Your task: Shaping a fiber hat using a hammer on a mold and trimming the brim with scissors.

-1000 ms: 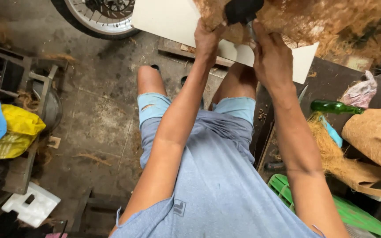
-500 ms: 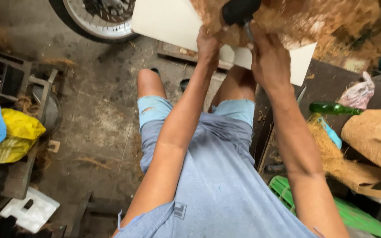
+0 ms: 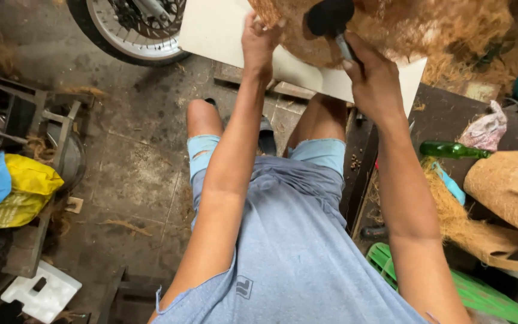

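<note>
At the top of the head view my left hand (image 3: 259, 42) presses on a brown coconut-fibre mat (image 3: 403, 27) that lies over a white board (image 3: 223, 30). My right hand (image 3: 373, 78) grips the thin handle of a black-headed tool (image 3: 329, 17), whose head rests on the fibre. Both arms reach forward over my blue shirt and denim shorts.
A motorcycle wheel (image 3: 133, 27) stands at the top left. A green glass bottle (image 3: 451, 149), loose fibre (image 3: 451, 204), fibre sheets (image 3: 511, 186) and a green crate (image 3: 481, 294) are on the right. Yellow and blue bags (image 3: 13, 189), metal frames and white foam (image 3: 37, 294) crowd the left.
My left hand has slid left along the fibre's edge, away from the tool. My right hand has shifted slightly down and right with the tool. The view has tilted a little.
</note>
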